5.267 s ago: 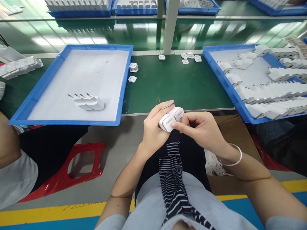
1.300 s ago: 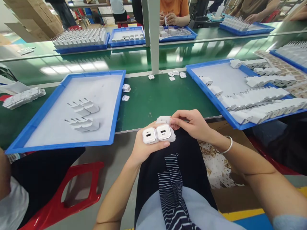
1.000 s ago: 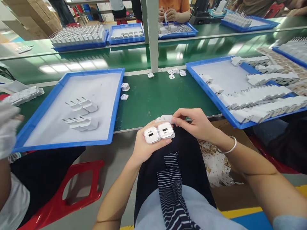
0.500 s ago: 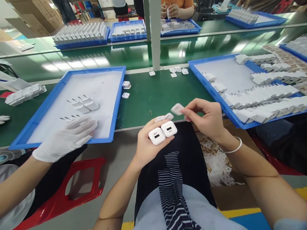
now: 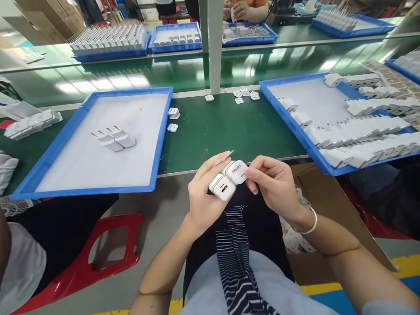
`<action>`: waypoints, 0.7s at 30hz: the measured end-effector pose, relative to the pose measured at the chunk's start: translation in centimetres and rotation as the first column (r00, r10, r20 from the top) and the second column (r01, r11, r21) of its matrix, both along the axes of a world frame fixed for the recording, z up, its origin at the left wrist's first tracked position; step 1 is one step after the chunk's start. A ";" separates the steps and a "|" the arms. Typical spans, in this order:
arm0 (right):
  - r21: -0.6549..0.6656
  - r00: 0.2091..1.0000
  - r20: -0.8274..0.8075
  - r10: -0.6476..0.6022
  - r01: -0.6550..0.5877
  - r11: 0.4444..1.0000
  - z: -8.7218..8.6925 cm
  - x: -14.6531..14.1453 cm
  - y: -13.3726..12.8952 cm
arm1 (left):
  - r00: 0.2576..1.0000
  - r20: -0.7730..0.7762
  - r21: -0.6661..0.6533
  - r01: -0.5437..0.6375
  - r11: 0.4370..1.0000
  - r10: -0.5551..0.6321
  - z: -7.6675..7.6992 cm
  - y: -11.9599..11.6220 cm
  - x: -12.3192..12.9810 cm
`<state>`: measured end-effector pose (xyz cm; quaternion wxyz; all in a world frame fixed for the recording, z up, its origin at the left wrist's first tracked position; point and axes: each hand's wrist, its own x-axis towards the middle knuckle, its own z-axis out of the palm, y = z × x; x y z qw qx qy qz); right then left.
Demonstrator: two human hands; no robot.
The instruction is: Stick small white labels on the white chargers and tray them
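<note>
My left hand (image 5: 205, 199) is wrapped round two white chargers side by side, over my lap just off the table's front edge. The nearer charger (image 5: 223, 187) shows its port face. A thin white piece (image 5: 223, 158) sticks up between the fingers of the same hand. My right hand (image 5: 274, 183) pinches the edge of a white square cover (image 5: 236, 172) with printed lettering, which lies against the face of the other charger and hides its ports.
A blue tray (image 5: 159, 146) at the left holds a few pronged chargers (image 5: 114, 139). Another blue tray (image 5: 288, 124) at the right bears rows of chargers. Small white covers (image 5: 173, 127) lie on the green table (image 5: 210, 131). A red stool (image 5: 131, 238) and a person's dark-clad leg are at lower left.
My right hand has brought the cover left and down onto one charger. The chargers have tilted slightly. The gloved hand of the person at the left has left the tray, along with the chargers near it.
</note>
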<state>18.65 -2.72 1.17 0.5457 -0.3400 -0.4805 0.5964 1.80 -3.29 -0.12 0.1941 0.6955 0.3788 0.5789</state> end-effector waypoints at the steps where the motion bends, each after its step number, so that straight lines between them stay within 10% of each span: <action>1: 0.002 1.000 -0.010 -0.002 0.002 1.000 0.0 -0.1 0.0 | 1.000 0.000 0.001 -0.003 1.000 0.003 0.0 0.0 0.0; 21: 0.028 1.000 0.007 0.002 -0.002 1.000 0.2 -0.2 0.3 | 0.999 -0.026 0.040 -0.038 0.999 0.039 0.1 -0.1 0.4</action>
